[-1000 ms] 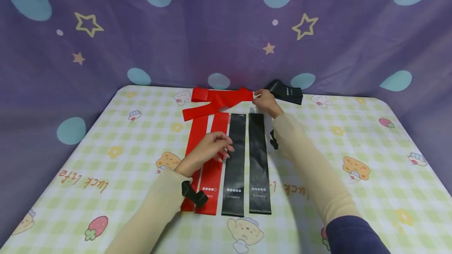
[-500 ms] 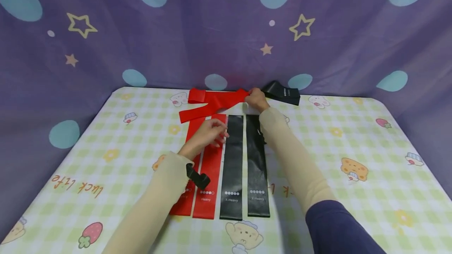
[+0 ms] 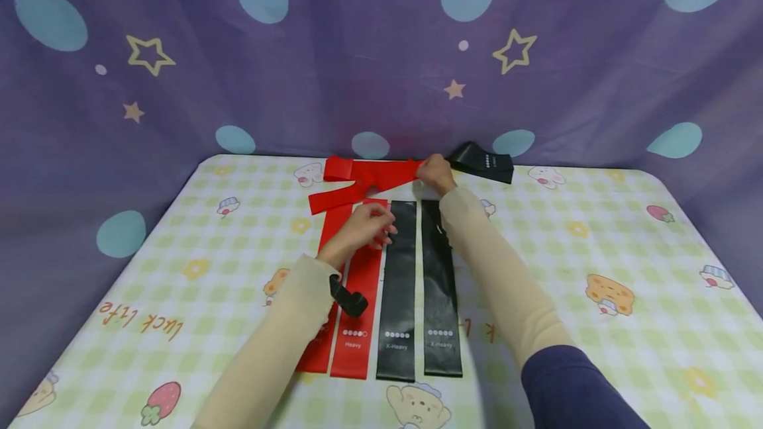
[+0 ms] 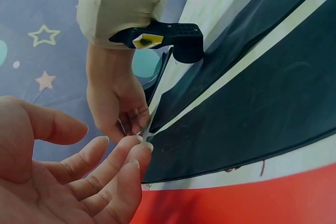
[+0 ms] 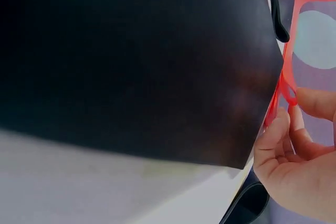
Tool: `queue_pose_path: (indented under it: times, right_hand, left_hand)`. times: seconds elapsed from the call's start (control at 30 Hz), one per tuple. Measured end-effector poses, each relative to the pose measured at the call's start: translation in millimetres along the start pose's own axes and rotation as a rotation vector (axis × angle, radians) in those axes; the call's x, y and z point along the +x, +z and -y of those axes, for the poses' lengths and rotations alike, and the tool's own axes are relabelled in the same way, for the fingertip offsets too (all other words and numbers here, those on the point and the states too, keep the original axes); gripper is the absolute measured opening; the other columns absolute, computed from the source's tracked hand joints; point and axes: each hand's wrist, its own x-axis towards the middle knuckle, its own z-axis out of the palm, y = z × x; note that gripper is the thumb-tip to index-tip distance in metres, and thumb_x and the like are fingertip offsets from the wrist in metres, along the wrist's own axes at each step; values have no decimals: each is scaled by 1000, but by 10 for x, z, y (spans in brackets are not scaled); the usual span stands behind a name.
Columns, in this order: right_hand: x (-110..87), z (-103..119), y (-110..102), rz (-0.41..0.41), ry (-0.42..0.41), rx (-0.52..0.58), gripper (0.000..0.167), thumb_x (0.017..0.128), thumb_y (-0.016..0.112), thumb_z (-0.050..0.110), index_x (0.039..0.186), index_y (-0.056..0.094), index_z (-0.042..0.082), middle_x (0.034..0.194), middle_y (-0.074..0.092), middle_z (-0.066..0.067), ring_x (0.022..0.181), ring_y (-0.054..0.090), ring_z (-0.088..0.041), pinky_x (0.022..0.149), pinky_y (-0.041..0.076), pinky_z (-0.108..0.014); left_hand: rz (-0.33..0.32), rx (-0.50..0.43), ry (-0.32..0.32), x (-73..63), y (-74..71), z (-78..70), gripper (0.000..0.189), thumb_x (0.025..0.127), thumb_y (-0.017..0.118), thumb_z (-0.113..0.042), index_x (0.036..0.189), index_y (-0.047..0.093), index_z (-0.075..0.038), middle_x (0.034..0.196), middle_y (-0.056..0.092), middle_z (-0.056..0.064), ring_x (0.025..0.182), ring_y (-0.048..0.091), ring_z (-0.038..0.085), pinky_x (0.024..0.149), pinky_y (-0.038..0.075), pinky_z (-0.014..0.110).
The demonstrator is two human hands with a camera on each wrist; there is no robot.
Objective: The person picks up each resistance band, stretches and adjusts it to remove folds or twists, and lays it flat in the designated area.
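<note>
Loose red band (image 3: pixel 390 175) pinched at far edge of checked cloth (image 3: pixel 536 230)

Two flat red strips (image 3: pixel 357 310), side by side; loose red band bent beyond their far ends. Left hand (image 3: pixel 366 227) over them, fingers loosely curled, thumb apart. Next, two flat black strips (image 3: pixel 398 290), marked X-Heavy. Right hand (image 3: pixel 437 174) pinches loose band's right end. Folded black band (image 3: pixel 497 169) just beside, to the right.

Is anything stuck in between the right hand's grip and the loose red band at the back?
No, nothing visible is. The right hand's grip already pinches the right end of the loose red band. The black bundle sits on the other side, not between them.
</note>
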Motion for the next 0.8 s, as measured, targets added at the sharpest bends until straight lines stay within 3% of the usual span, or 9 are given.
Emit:
queue_pose_path:
  times: [0.17, 0.3, 0.47, 0.63, 0.8]
  right_hand:
    - [-55, 24, 2, -28, -5, 7, 21, 80, 53, 9, 61, 48, 13, 56, 40, 4, 54, 37, -14, 47, 28, -24]
    - [-139, 38, -51, -14, -27, 78, 5, 80, 58, 10, 80, 63, 7, 68, 53, 2, 61, 48, -13, 52, 38, -21]
    - [-266, 80, -137, 50, -35, 246, 24, 81, 65, 6, 103, 64, -3, 68, 58, 3, 66, 60, -16, 59, 49, -22]
    - [-364, 128, -164, 122, -33, 299, 29, 86, 63, 10, 111, 62, -4, 78, 64, -4, 65, 61, -14, 72, 54, -33]
    - [-485, 184, -126, 118, -65, 344, 29, 87, 61, 9, 112, 63, -6, 81, 64, -3, 68, 62, -16, 77, 55, -38]
  left_hand:
    - [-7, -1, 0, -8, -10, 22, 28, 98, 50, -19, 118, 55, 0, 97, 66, 15, 75, 66, 23, 60, 54, 24]
    - [-17, -1, 10, 3, -7, 39, 27, 98, 50, -18, 116, 56, 0, 99, 66, 18, 74, 65, 23, 61, 55, 24]
    - [-47, -27, 66, 28, 19, 67, 24, 97, 50, -12, 113, 57, 4, 103, 65, 24, 75, 64, 27, 63, 56, 25]
    - [-142, -62, 122, 58, 38, 77, 22, 95, 51, -8, 111, 57, 5, 105, 64, 26, 88, 63, 38, 72, 57, 35]
    - [-271, -90, 142, 106, 38, 41, 26, 92, 57, -12, 115, 59, 2, 106, 64, 22, 89, 61, 34, 83, 55, 38]
